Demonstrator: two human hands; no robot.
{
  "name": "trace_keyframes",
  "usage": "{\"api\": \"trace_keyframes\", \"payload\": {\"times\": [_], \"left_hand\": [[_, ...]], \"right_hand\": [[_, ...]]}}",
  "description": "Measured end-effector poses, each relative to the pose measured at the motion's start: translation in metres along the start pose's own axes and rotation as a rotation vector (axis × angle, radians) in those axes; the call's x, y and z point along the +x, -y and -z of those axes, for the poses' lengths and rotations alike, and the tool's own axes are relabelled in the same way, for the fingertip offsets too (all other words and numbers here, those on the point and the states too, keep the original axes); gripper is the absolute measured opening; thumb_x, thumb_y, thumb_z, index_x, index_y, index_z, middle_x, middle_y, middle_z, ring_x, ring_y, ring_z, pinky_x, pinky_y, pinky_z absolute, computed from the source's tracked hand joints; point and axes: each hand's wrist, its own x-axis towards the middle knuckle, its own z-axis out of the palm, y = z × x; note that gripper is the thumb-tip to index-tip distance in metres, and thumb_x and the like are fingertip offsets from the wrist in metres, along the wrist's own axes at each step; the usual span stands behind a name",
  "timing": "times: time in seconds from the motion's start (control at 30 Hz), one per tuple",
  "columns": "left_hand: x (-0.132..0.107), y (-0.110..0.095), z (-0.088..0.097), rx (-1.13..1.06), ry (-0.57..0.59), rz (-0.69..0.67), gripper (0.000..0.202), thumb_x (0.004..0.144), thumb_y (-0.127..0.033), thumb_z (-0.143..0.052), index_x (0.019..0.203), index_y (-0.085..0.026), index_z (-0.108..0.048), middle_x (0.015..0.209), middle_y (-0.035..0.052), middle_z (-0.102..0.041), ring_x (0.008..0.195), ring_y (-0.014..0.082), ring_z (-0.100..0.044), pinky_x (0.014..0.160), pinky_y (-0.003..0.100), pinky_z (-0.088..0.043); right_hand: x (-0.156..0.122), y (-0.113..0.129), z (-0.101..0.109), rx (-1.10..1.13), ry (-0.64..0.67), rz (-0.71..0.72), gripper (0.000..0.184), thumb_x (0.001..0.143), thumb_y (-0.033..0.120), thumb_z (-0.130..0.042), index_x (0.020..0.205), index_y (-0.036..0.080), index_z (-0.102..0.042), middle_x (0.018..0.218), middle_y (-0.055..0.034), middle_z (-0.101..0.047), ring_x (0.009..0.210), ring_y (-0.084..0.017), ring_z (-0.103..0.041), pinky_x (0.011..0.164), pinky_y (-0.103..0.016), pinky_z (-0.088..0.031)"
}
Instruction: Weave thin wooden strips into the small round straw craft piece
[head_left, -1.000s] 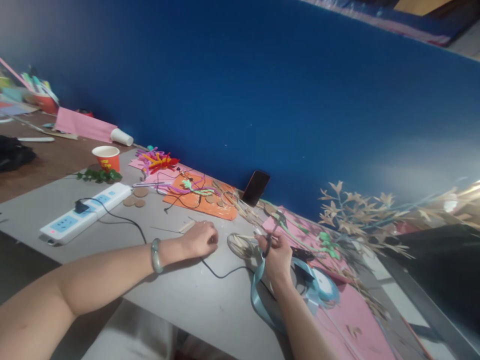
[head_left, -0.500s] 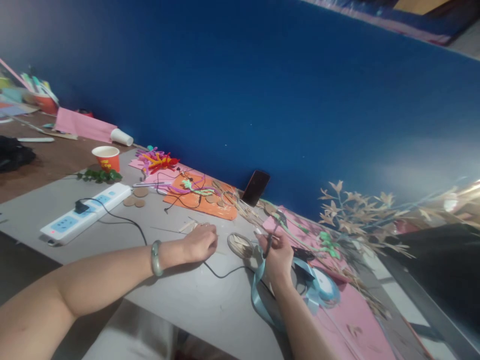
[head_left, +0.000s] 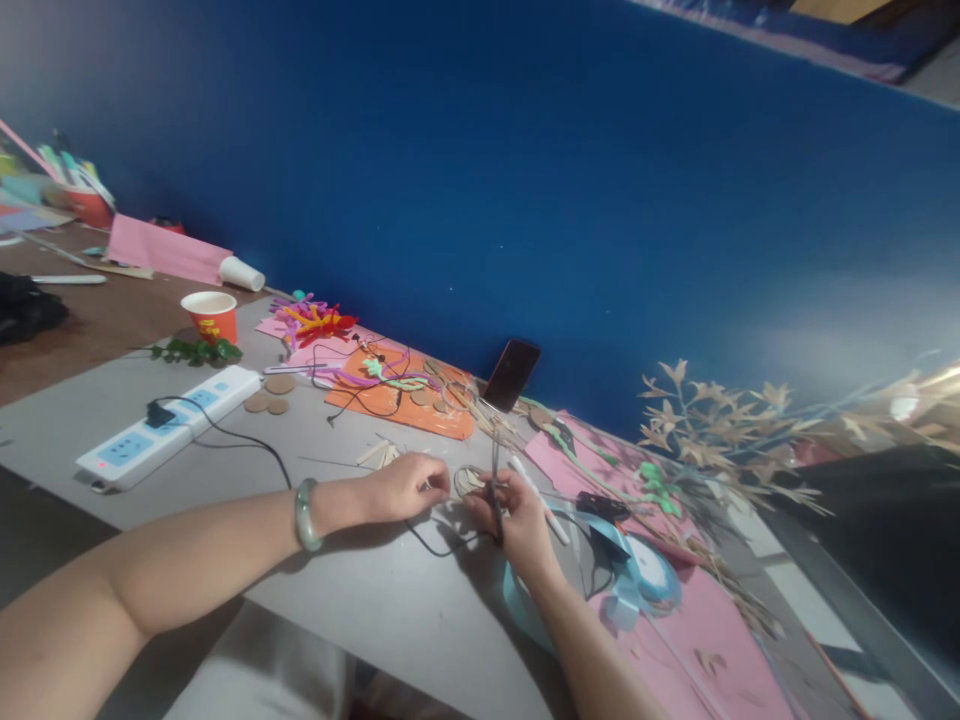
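My left hand (head_left: pixel 411 487), with a pale green bangle (head_left: pixel 306 515) on its wrist, is closed in a pinch just above the table. A small pale bit shows at its fingertips, too small to name. My right hand (head_left: pixel 517 520) grips dark scissors (head_left: pixel 496 490), their slim blades pointing up and away. Partly behind the right fingers is a round dish (head_left: pixel 466 482) with pale strips in it. More pale strips (head_left: pixel 379 455) lie beyond the left hand. A white pen-like stick (head_left: pixel 556 525) rests right of the right hand, by light blue ribbon (head_left: pixel 529 610).
A power strip (head_left: pixel 169 425) with a black cord lies at left, near a red paper cup (head_left: pixel 210 318). An orange sheet (head_left: pixel 450 422) holds wooden discs and wires. A phone (head_left: pixel 511 375) leans on the blue wall. Dried flowers (head_left: pixel 705 420) and pink sheets (head_left: pixel 720 640) are at right.
My right hand has moved left with the scissors, away from the ribbon, uncovering the white stick. The left hand has shifted slightly right, so the two hands are closer together.
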Motion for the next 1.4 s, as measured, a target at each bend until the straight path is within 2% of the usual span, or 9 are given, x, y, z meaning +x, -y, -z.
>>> {"api": "trace_keyframes", "payload": {"times": [0.23,0.43,0.53,0.7,0.9,1.13,1.23,1.3,1.4], "left_hand": [[0.0,0.001,0.0,-0.005,0.01,0.025,0.012,0.075,-0.025,-0.055,0.078,-0.017,-0.062,0.077,0.0011,-0.065,0.07,0.0122,-0.057,0.062,0.021,-0.039],[0.003,0.011,-0.001,0.104,-0.033,0.138,0.019,0.06,-0.029,-0.069,0.075,-0.018,-0.065,0.07,-0.0013,-0.064,0.063,0.0121,-0.054,0.058,0.021,-0.036],[0.004,0.012,-0.003,-0.047,-0.034,0.144,0.024,0.061,-0.038,-0.071,0.072,-0.017,-0.066,0.07,0.0002,-0.065,0.065,0.0129,-0.056,0.06,0.022,-0.038],[0.006,0.008,-0.005,-0.427,-0.084,0.111,0.033,0.069,-0.045,-0.067,0.076,-0.013,-0.068,0.066,0.0012,-0.062,0.063,0.0111,-0.053,0.06,0.021,-0.04],[0.007,0.004,-0.003,-0.606,-0.105,0.132,0.034,0.071,-0.044,-0.066,0.078,-0.011,-0.066,0.065,0.0005,-0.058,0.058,0.009,-0.05,0.055,0.02,-0.039],[0.006,-0.001,0.0,-0.473,-0.176,0.063,0.028,0.075,-0.04,-0.064,0.078,-0.012,-0.067,0.076,0.0047,-0.065,0.074,0.0138,-0.057,0.068,0.023,-0.045],[0.005,-0.004,0.002,-0.431,-0.205,0.017,0.026,0.077,-0.039,-0.063,0.078,-0.013,-0.067,0.081,0.0056,-0.067,0.079,0.0151,-0.058,0.074,0.025,-0.046],[0.004,-0.004,0.001,-0.421,-0.217,0.013,0.026,0.077,-0.039,-0.063,0.078,-0.013,-0.067,0.081,0.005,-0.066,0.079,0.0146,-0.058,0.074,0.025,-0.046],[0.004,-0.001,-0.001,-0.464,-0.193,0.089,0.03,0.073,-0.043,-0.065,0.076,-0.012,-0.066,0.07,0.0027,-0.063,0.066,0.0117,-0.055,0.062,0.023,-0.045]], "right_hand": [[-0.002,-0.001,0.0,-0.033,-0.027,0.073,0.036,0.061,0.032,-0.078,0.088,0.019,-0.056,0.065,-0.0005,-0.066,0.055,-0.014,-0.058,0.05,-0.024,-0.045],[-0.001,0.001,0.005,-0.042,-0.185,0.184,0.031,0.067,0.031,-0.073,0.089,0.02,-0.055,0.069,-0.0007,-0.064,0.061,-0.015,-0.06,0.054,-0.025,-0.046],[-0.001,-0.003,0.006,-0.047,-0.227,0.227,0.03,0.068,0.031,-0.072,0.09,0.02,-0.055,0.069,-0.0006,-0.064,0.062,-0.015,-0.06,0.057,-0.026,-0.047],[-0.003,-0.011,0.003,-0.062,-0.191,0.246,0.029,0.07,0.032,-0.071,0.091,0.021,-0.054,0.072,-0.0016,-0.064,0.063,-0.015,-0.06,0.055,-0.025,-0.046],[-0.006,-0.008,-0.001,-0.055,-0.157,0.235,0.032,0.068,0.037,-0.072,0.09,0.02,-0.056,0.071,-0.0024,-0.064,0.063,-0.016,-0.059,0.052,-0.026,-0.046],[-0.009,0.0,-0.002,0.027,-0.114,0.138,0.033,0.068,0.034,-0.074,0.091,0.021,-0.054,0.067,0.0011,-0.061,0.055,-0.012,-0.055,0.05,-0.024,-0.044],[-0.009,-0.001,-0.003,0.042,-0.114,0.147,0.031,0.069,0.033,-0.072,0.091,0.021,-0.053,0.067,0.0015,-0.061,0.054,-0.012,-0.054,0.05,-0.023,-0.043],[-0.008,-0.003,-0.003,0.015,-0.14,0.186,0.029,0.07,0.032,-0.07,0.091,0.021,-0.053,0.069,0.0006,-0.062,0.057,-0.013,-0.056,0.052,-0.024,-0.044],[-0.008,-0.006,-0.001,-0.146,-0.233,0.303,0.024,0.072,0.03,-0.067,0.092,0.022,-0.055,0.07,0.0001,-0.064,0.061,-0.015,-0.058,0.057,-0.028,-0.046]]}}
